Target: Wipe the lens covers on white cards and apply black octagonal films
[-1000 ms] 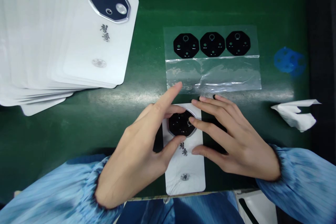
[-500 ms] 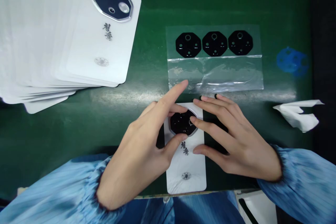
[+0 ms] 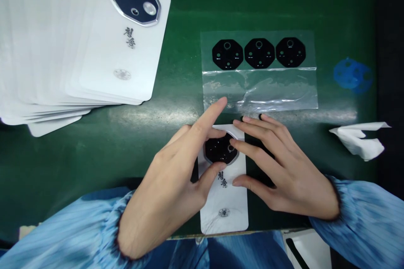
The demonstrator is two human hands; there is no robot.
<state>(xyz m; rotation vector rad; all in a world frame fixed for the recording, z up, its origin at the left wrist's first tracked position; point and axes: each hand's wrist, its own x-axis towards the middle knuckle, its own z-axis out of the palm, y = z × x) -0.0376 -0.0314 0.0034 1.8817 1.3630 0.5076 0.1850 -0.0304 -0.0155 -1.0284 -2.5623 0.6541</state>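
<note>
A white phone back panel (image 3: 224, 199) with dark lettering and a round emblem lies upright in front of me at the table's near edge. On its upper part sits a shiny black octagonal camera lens cover (image 3: 217, 151) inside a silver rim. My left hand (image 3: 176, 168) spans this cover, thumb at its lower edge and a finger at its upper edge, while the index finger points up and away. My right hand (image 3: 280, 164) is spread out, its index fingertip on the cover's right side near the ring. Its thumb rests by the panel's right edge.
A fanned stack of white panels (image 3: 104, 56) fills the upper left. Behind my hands lies a clear plastic sheet (image 3: 268, 90) carrying three black lens covers (image 3: 259, 53). To the right are blue film pieces (image 3: 352, 75) and a crumpled white tissue (image 3: 362, 138) on the green table (image 3: 183, 29).
Both hands keep nearly the same pose on the lens cover and panel. The whole view has shifted very slightly.
</note>
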